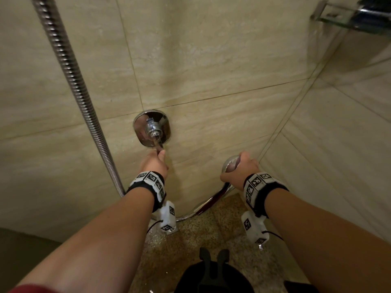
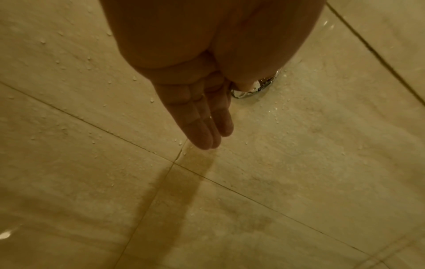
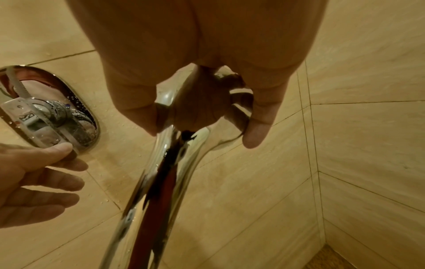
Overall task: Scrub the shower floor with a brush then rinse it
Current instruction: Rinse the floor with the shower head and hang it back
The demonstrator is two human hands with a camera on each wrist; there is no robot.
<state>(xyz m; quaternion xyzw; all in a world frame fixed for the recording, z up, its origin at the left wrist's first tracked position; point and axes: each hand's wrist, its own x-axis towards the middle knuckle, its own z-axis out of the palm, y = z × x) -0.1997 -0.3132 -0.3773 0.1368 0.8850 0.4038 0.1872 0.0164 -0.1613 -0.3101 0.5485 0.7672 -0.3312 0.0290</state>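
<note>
Beige marble-look tiles (image 1: 211, 60) lined the shower corner, beaded with water drops near the chrome valve plate (image 1: 151, 127). Below them lay the speckled shower floor (image 1: 222, 225), wet and glistening at the person's feet; no brush showed in any view, so whether scrubbing was finished could not be told, though the floor carried no visible foam. The handheld shower head (image 1: 230, 163) was clenched in the right hand (image 1: 241, 171), fingers wrapped round its neck, its handle trailing down toward the floor and joining the ribbed metal hose (image 1: 69, 68) that ran up the wall on the left. No spray could be seen leaving it. The left hand (image 1: 155, 163) reached to the mixer lever (image 1: 157, 142), thumb tip against the lever's end while the other fingers (image 2: 202, 131) lay straight and loose, grasping nothing. To my eye this was the rinsing stage, at the point of working the water control: the floor looked already wetted, yet the full rinse across it seemed still to come. A glass shelf (image 1: 349, 20) hung at upper right.
</note>
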